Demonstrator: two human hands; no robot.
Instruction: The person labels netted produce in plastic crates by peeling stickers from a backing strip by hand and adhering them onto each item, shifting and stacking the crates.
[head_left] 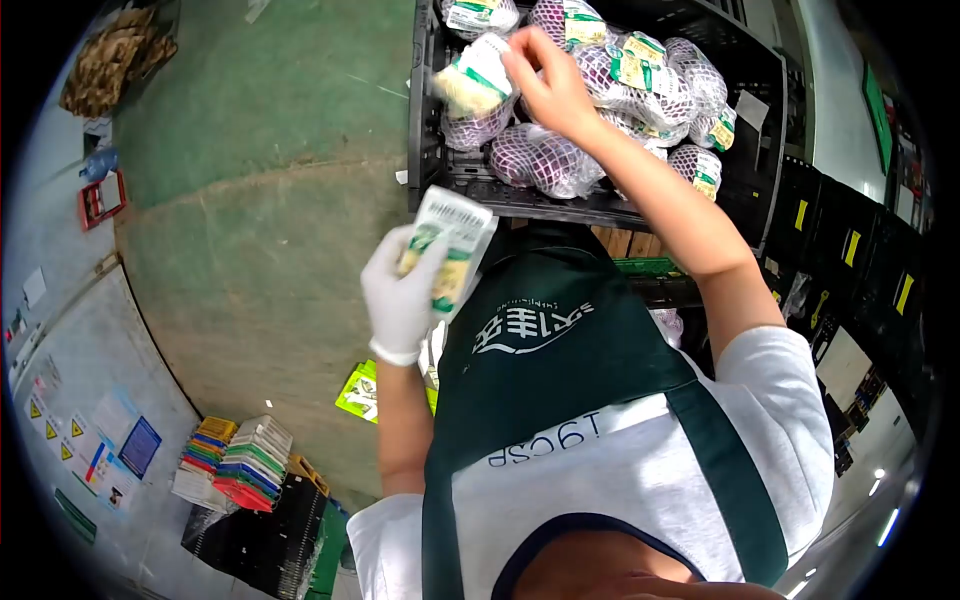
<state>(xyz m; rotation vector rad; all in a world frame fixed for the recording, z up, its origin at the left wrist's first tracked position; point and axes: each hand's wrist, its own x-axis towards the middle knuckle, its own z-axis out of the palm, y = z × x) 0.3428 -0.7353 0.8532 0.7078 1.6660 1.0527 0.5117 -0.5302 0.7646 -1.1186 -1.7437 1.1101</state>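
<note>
My left hand point(400, 300), in a white glove, grips a small stack of printed labels point(452, 235) with barcodes and green and yellow print. It is just in front of the near left corner of a black plastic crate point(600, 205). My bare right hand point(550, 85) reaches into the crate with its fingers closed at the edge of a label point(472, 85). That label lies over a net bag of purple produce point(475, 130) in the crate's left part. More net bags point(545, 160) fill the crate, several with similar labels on them.
Dark crates with yellow marks point(850, 245) stand to the right. Stacked colored trays point(250, 460) are at the lower left, beside a black crate point(250, 540). A lime-green box point(358, 390) sits below my left hand. Crumpled brown paper point(115, 60) lies at the upper left.
</note>
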